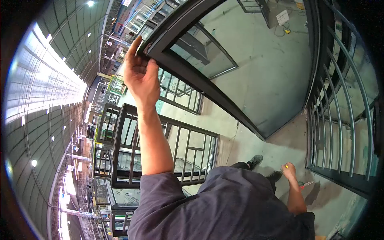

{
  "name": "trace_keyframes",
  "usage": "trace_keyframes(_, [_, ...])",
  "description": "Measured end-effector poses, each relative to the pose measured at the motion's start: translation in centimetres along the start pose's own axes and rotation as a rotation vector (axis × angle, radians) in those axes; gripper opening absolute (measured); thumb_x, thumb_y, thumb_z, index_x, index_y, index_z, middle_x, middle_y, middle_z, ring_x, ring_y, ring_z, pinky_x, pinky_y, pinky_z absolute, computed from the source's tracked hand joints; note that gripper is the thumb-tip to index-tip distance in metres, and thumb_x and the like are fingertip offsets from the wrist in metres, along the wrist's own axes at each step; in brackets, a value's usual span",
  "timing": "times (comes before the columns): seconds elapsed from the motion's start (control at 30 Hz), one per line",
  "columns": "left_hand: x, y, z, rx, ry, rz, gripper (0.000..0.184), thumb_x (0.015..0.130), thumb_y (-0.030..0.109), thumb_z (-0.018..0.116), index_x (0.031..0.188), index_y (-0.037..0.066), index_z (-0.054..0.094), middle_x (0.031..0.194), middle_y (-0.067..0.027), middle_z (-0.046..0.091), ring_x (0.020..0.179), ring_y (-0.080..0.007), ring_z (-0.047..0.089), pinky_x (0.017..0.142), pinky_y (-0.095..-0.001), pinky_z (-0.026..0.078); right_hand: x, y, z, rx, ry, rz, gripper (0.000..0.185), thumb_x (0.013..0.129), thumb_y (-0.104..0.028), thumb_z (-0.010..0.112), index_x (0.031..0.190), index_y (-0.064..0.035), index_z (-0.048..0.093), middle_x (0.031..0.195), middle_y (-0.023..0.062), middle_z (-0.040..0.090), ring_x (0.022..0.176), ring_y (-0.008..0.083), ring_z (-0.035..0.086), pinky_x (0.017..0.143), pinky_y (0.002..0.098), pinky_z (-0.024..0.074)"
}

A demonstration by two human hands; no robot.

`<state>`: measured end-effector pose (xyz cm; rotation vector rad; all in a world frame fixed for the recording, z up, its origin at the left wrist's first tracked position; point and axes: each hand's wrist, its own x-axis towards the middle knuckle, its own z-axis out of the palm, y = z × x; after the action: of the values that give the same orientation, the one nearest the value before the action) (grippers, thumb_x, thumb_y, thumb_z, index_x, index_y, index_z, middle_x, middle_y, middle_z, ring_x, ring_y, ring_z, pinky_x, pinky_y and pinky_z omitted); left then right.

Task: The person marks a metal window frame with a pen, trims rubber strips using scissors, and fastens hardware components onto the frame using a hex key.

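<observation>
My left hand (pixel 141 76) is raised and gripped around the corner of a dark-framed window sash (pixel 188 70), fingers on one side and thumb on the other. The sash holds a large glass pane (pixel 276 76) and stands tilted in front of me. Low on the right, my right hand (pixel 289 171) is closed in a fist around a small object with a yellow part showing; most of it is hidden in the fingers. Just behind that wrist is a red and pale pointed piece (pixel 307 184); I cannot tell whether it belongs to the held object.
Dark barred frames (pixel 168 150) stand close on my left. A frame with curved metal bars (pixel 340 108) rises on the right. My shoes (pixel 256 161) are on the concrete floor (pixel 236 148). More frames and racks fill the long hall at left.
</observation>
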<state>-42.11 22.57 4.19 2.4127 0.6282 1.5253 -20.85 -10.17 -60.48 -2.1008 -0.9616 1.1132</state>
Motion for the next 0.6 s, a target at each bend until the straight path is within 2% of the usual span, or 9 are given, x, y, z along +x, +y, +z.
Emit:
trace_keyframes(0.07, [-0.2, -0.6, -0.4, -0.072, -0.018, -0.023, 0.060, 0.090, -0.014, 0.050, 0.147, -0.001, 0.041, 0.111, -0.0091, 0.067, 0.093, -0.0083, 0.062, 0.078, -0.0184, 0.048, 0.8, 1.1, 0.0, -0.017, -0.027, 0.024, 0.032, 0.082, -0.031, 0.072, 0.085, 0.0010, 0.065, 0.094, 0.0239, 0.068, 0.090, 0.0415, 0.064, 0.080, 0.0479, 0.0499])
trace_keyframes(0.2, [-0.2, -1.0, 0.0, -0.106, 0.035, -0.012, 0.058, 0.088, -0.014, 0.051, 0.144, -0.002, 0.044, 0.113, -0.0102, 0.065, 0.098, -0.0118, 0.063, 0.082, -0.0218, 0.050, 1.0, 1.6, -0.8, -0.087, 0.030, -0.055, 0.030, 0.082, -0.029, 0.073, 0.082, 0.0003, 0.065, 0.090, 0.0224, 0.068, 0.086, 0.0399, 0.065, 0.077, 0.0471, 0.0502])
trace_keyframes(0.3, [-0.6, -0.9, 0.4, -0.081, 0.085, -0.041, 0.056, 0.086, -0.013, 0.053, 0.140, -0.004, 0.045, 0.109, -0.0095, 0.067, 0.098, -0.0124, 0.064, 0.087, -0.0248, 0.051, 0.4, 0.3, -1.8, 0.005, -0.001, 0.001, 0.027, 0.083, -0.027, 0.072, 0.079, -0.0016, 0.066, 0.079, 0.0193, 0.068, 0.078, 0.0371, 0.065, 0.073, 0.0459, 0.0503])
trace_keyframes(0.37, [-0.9, -1.2, 0.7, -0.091, 0.112, -0.053, 0.053, 0.085, -0.012, 0.055, 0.137, -0.003, 0.047, 0.103, -0.0076, 0.069, 0.094, -0.0108, 0.064, 0.088, -0.0252, 0.051, 0.7, 0.7, -1.4, -0.012, 0.013, -0.029, 0.027, 0.083, -0.028, 0.072, 0.078, -0.0018, 0.066, 0.079, 0.0191, 0.068, 0.077, 0.0370, 0.066, 0.073, 0.0460, 0.0503])
trace_keyframes(0.53, [-1.3, -1.6, 1.0, -0.179, 0.145, -0.092, 0.052, 0.085, -0.009, 0.058, 0.135, -0.001, 0.049, 0.103, -0.0074, 0.068, 0.093, -0.0119, 0.063, 0.089, -0.0262, 0.050, 0.6, 1.0, -1.8, -0.036, -0.013, 0.007, 0.028, 0.082, -0.029, 0.073, 0.079, -0.0023, 0.069, 0.084, 0.0196, 0.070, 0.082, 0.0365, 0.067, 0.075, 0.0454, 0.0512])
trace_keyframes(0.6, [-1.7, -2.2, 0.8, -0.224, 0.137, -0.089, 0.041, 0.085, -0.008, 0.061, 0.125, -0.002, 0.056, 0.102, -0.0060, 0.067, 0.095, -0.0122, 0.062, 0.090, -0.0278, 0.050, 0.6, 0.8, -1.6, -0.052, -0.019, 0.027, 0.028, 0.082, -0.030, 0.073, 0.082, -0.0021, 0.070, 0.087, 0.0205, 0.070, 0.085, 0.0366, 0.067, 0.077, 0.0452, 0.0515])
